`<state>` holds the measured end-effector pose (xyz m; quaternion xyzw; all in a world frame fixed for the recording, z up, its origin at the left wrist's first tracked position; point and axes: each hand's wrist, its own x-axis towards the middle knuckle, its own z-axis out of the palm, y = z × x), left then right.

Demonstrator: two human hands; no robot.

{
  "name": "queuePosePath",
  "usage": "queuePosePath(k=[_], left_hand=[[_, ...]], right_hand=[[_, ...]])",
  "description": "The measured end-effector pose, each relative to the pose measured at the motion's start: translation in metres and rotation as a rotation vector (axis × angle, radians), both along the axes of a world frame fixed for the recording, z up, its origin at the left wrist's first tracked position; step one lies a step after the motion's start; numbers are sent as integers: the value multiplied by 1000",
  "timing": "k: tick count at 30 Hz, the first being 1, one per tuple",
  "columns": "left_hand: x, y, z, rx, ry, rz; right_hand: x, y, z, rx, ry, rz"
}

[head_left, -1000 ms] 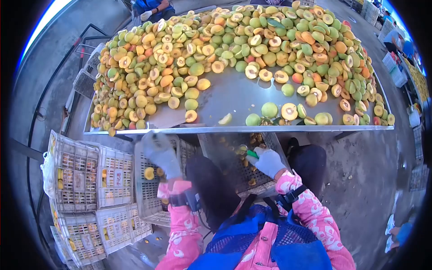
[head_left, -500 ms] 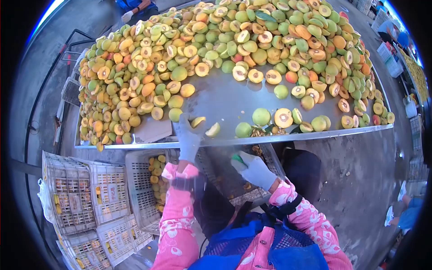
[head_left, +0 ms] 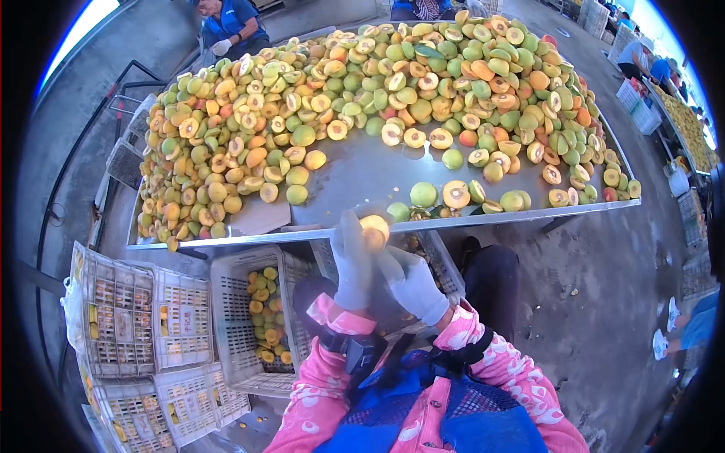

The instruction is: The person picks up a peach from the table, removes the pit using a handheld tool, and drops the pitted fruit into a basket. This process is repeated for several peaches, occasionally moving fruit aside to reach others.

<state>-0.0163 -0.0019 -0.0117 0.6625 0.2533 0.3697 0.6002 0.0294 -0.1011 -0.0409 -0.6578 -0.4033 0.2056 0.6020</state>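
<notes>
My left hand (head_left: 351, 264), in a pale glove, is closed around a peach half (head_left: 374, 232) at the near edge of the metal table (head_left: 362, 170). The yellow cut face of the half is visible but smeared by motion. My right hand (head_left: 418, 285), also gloved, is just right of it, fingers curled toward the fruit. What sits in those right fingers is hidden. Beyond my hands, a large heap of halved peaches (head_left: 347, 83) covers the back and left of the table. A few whole and cut peaches (head_left: 456, 195) lie near the front edge.
Beside my left leg stands a plastic crate (head_left: 230, 302) with peach halves (head_left: 266, 309) inside. Stacked crates (head_left: 121, 321) are farther left. A co-worker (head_left: 234, 26) is at the table's far left; another person's blue clothing shows at the back. More people are at the right.
My left hand has come back from the tabletop toward my right hand, now with a peach half. Something green seen in my right hand before no longer shows. The view has shifted slightly.
</notes>
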Motion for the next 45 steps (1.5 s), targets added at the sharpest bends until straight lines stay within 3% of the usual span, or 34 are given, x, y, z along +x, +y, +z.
queuePosePath(k=[2,4,5,7,8,10,11,13,15,17,20,22,24,25,26,27,28,29,30,31,32,33,34,35,38,39,40,42,44,45], left_hand=[[-6,-5,6,87,-6,-13],[-10,-5,4,172,-13,-30],[-11,-2,-2,89,-21,-69],[-13,-1,-4,8,-25,-111],[-14,-3,-3,-68,-37,-138],[-13,-3,-2,-145,-50,-166],[-12,-2,-4,-206,-69,-232],[-9,-3,-5,-274,-84,-297],[-3,-4,-3,-436,-142,-458],[5,-4,-10,-561,-148,-446],[8,1,-27,-772,-151,-360],[8,6,-40,-864,-145,-286],[9,18,-53,-632,-78,-179],[10,27,-65,-388,-39,56],[1,33,-63,104,65,203],[-10,40,-48,-276,6,237],[-32,64,-70,24,162,345],[-55,69,-51,661,404,362],[-78,79,-58,289,278,512],[-114,97,-70,467,503,682],[-157,119,-87,471,668,750],[-181,116,-80,646,729,932],[-191,109,-60,576,674,1003],[-195,104,-43,498,619,1076],[-190,115,-33,663,593,1082],[-178,122,-39,659,526,943],[-157,124,-37,661,493,953],[-104,119,-32,338,477,421],[-69,126,-45,414,559,118],[-47,122,-42,415,549,129]], right_hand=[[-5,-3,2,11,103,-5],[-5,-6,3,-27,309,141],[-2,-9,6,-27,308,142],[6,-14,21,-250,806,357],[7,-17,24,-248,808,355],[12,-21,28,-278,1153,550],[14,-22,28,-277,1154,547],[17,-25,27,-226,1447,739],[18,-23,9,-97,1532,837],[19,-23,-9,39,1617,936],[22,-24,-19,124,1536,941],[26,-26,-10,-114,1414,884],[42,-25,-31,-217,1408,770],[50,-23,-48,-318,1391,659],[49,-21,-76,-317,1389,664],[42,-21,-112,-414,566,431],[40,-19,-130,-452,-249,151],[42,-18,-114,-513,-1,148],[45,-18,-100,-517,-5,134],[46,-20,-88,-456,-48,96],[50,-21,-76,-391,-90,53],[60,-21,-65,-301,-49,43],[76,-21,-55,-303,-50,20],[96,-21,-46,-331,-269,-58],[167,-23,-38,-540,-697,-353],[199,-27,-44,-675,-747,-360],[229,-29,-52,-801,-795,-369],[257,-30,-74,-932,-660,-332],[258,-13,-101,-952,-670,-169],[263,-2,-99,-944,-683,-169]])
